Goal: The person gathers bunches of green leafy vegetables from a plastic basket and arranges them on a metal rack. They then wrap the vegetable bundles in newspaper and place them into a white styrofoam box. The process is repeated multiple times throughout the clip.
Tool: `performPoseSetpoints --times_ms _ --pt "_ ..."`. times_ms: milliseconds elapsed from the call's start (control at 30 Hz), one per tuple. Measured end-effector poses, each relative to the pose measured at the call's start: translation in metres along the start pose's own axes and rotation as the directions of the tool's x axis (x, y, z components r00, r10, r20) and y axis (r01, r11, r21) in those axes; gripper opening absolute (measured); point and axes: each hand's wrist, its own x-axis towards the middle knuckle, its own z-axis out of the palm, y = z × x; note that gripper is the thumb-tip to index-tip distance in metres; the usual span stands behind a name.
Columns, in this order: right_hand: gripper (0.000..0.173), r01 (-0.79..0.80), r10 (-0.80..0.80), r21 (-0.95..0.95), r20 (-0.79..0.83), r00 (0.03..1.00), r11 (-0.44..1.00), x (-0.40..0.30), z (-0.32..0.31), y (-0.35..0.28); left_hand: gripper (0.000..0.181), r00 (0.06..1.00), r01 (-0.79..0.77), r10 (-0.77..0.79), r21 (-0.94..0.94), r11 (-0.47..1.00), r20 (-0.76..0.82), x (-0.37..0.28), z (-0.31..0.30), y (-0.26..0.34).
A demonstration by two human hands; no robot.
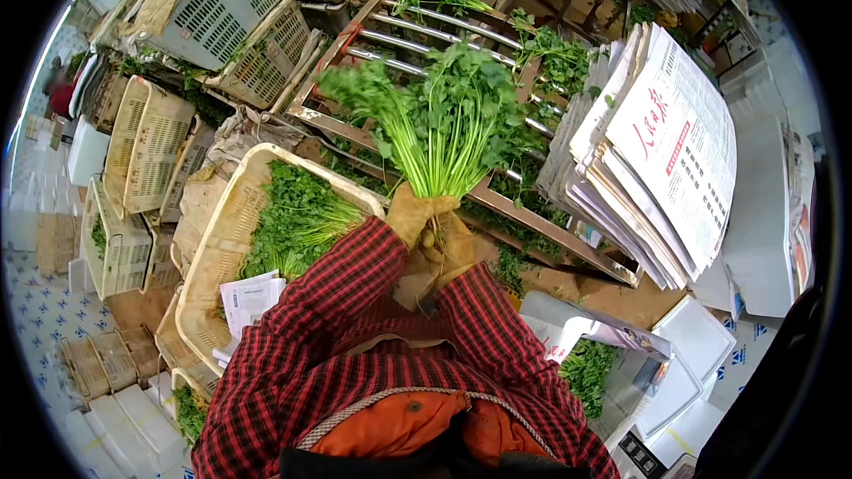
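Note:
A bunch of leafy green herbs, apparently coriander [439, 126], stands upright before me with its leaves spread away from my body. My left hand [413, 213], in a tan glove, wraps around the lower stems. Just below and to the right, my gloved right hand [458, 246] is closed at the root end, where thin roots hang down. The fingers of both hands partly hide each other. Under the leaves lies a rusty metal frame with shiny rollers [399, 65]. To my left, a cream plastic crate [219, 239] holds more of the greens [293, 213].
A thick newspaper stack [679, 146] bears printed writing at the frame's right end. Loose greens [552, 53] lie on the rollers. Plastic crates [213, 3] are piled at upper left. Lower right are white foam lids [695, 336] and a container of greens [589, 372].

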Motion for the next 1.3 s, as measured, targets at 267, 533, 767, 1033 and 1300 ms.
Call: performPoseSetpoints --times_ms 267,533,767,1033,1300 --pt "0.026 -0.006 -0.033 -0.278 -0.134 0.990 0.961 -0.005 -0.043 0.014 0.047 0.940 0.160 -0.103 -0.153 0.975 0.326 0.026 -0.013 -0.059" --pt "0.047 0.254 -0.509 -0.930 0.359 0.783 -0.265 -0.047 0.012 -0.060 0.035 0.965 0.082 -0.022 -0.220 0.972 0.262 0.023 -0.024 -0.053" --pt "0.017 0.097 -0.076 -0.284 0.540 0.838 -0.954 0.093 0.059 -0.099 0.029 0.947 0.204 -0.162 -0.128 0.971 0.279 0.025 -0.032 -0.038" --pt "0.054 0.353 -0.860 -0.850 0.474 0.189 -0.390 0.114 0.174 -0.243 0.035 0.911 0.243 -0.172 -0.151 0.958 0.374 0.035 -0.052 -0.053" --pt "0.044 0.102 -0.483 -0.924 -0.097 0.870 0.370 -0.016 0.018 -0.087 0.031 0.871 0.216 0.024 -0.426 0.879 0.491 0.023 -0.052 -0.023"
